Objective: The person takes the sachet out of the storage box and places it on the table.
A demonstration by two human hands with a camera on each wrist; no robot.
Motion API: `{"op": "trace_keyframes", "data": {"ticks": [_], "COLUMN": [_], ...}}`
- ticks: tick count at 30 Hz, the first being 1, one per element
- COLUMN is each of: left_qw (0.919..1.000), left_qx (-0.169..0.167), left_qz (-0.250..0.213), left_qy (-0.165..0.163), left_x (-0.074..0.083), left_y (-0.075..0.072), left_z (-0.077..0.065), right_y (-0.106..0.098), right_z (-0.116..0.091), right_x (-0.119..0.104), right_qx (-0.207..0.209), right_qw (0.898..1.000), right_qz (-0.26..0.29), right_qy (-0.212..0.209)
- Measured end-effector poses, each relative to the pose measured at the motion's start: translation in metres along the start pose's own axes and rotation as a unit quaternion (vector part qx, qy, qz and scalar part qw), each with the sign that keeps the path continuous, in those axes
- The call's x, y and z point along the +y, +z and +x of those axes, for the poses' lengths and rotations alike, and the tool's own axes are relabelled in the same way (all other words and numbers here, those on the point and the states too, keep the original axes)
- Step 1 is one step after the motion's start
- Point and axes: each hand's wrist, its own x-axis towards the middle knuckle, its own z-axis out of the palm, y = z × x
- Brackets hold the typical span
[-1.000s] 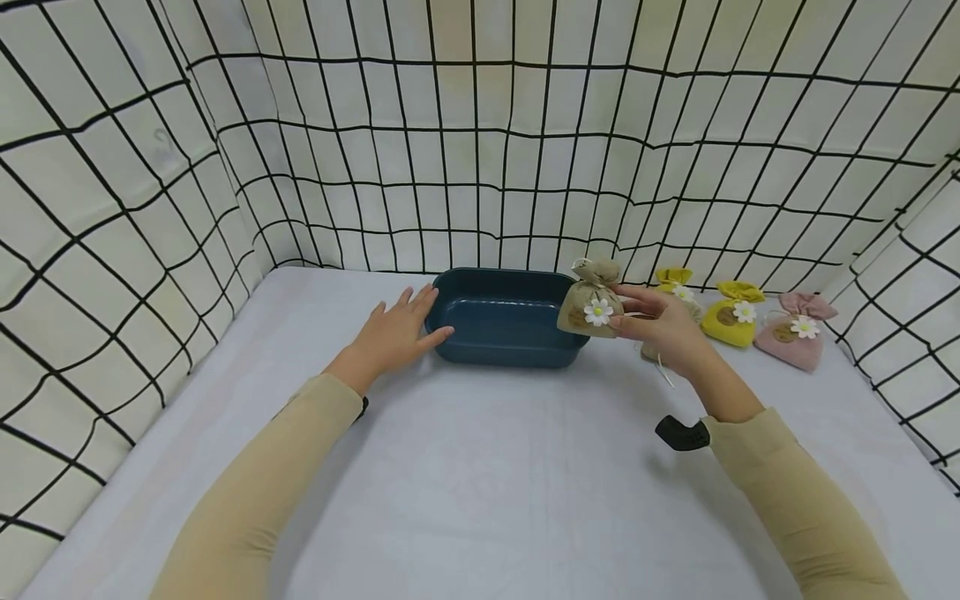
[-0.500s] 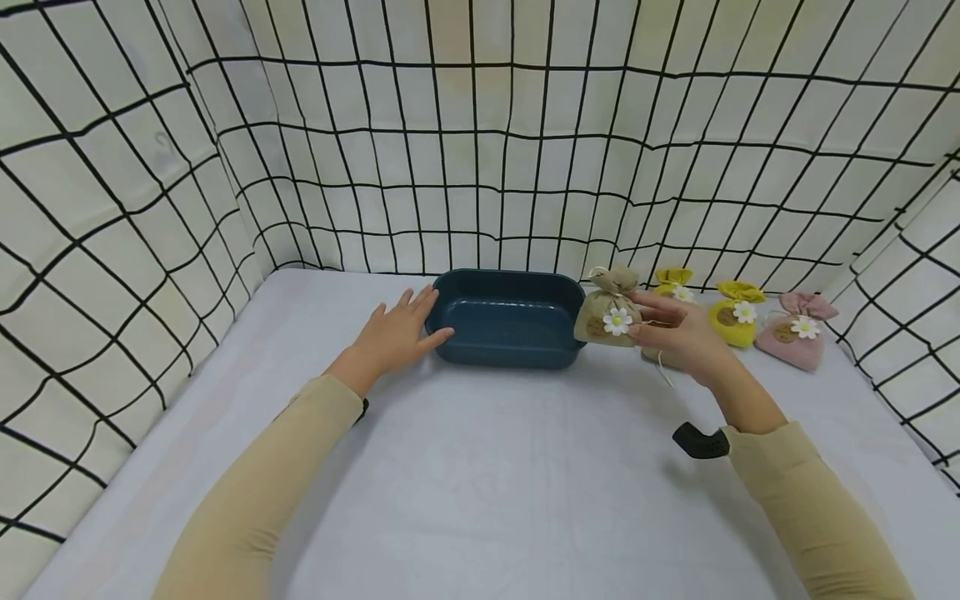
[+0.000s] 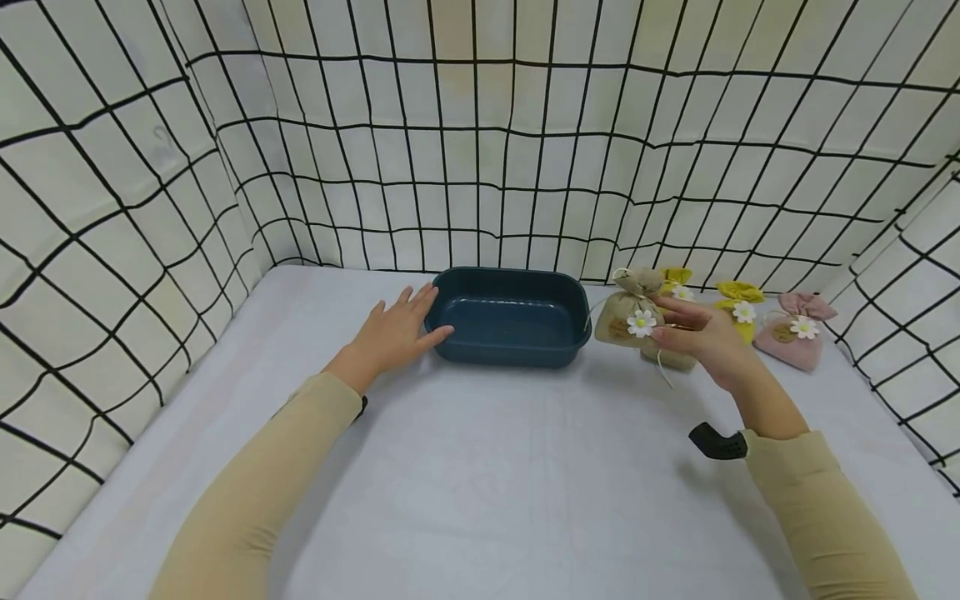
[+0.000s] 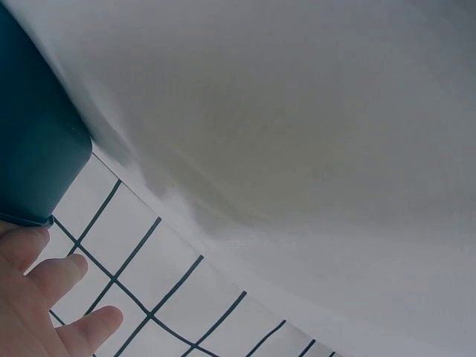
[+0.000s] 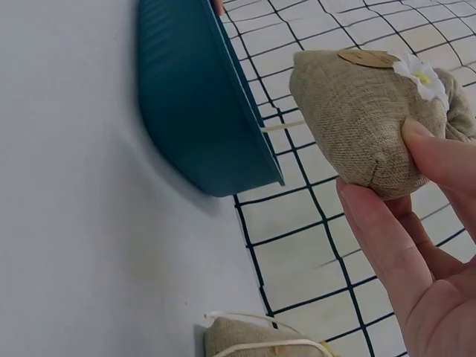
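A beige drawstring sachet with a white flower hangs in the air just right of the blue basin. My right hand pinches it between thumb and fingers; the right wrist view shows the grip on the sachet's side. A pale cord runs from it toward the basin's rim. My left hand rests with spread, straight fingers at the basin's left end. In the left wrist view its fingertips show by the basin's edge.
Behind my right hand lie another beige sachet, two yellow sachets, partly hidden, and a pink sachet. A black-gridded white cloth walls in the white tabletop at the back and sides.
My right hand has moved right with the beige sachet, from over the basin's right end to beside it. The left hand and basin have stayed put.
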Motion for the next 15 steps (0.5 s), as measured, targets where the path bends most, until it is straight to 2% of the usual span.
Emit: {"op": "trace_keyframes", "data": {"ticks": [8, 15], "left_qw": [1.0000, 1.0000], "left_qx": [0.001, 0.000], "left_qz": [-0.004, -0.002], "left_qy": [0.001, -0.002], "left_x": [0.000, 0.000], "left_y": [0.000, 0.000], "left_z": [0.001, 0.001], "right_y": [-0.016, -0.034], "right_z": [-0.007, -0.014], "right_x": [0.004, 0.009], "right_qx": [-0.003, -0.005], "right_qw": [1.000, 0.996], "right_qz": [0.009, 0.088], "right_qy": [-0.002, -0.017]}}
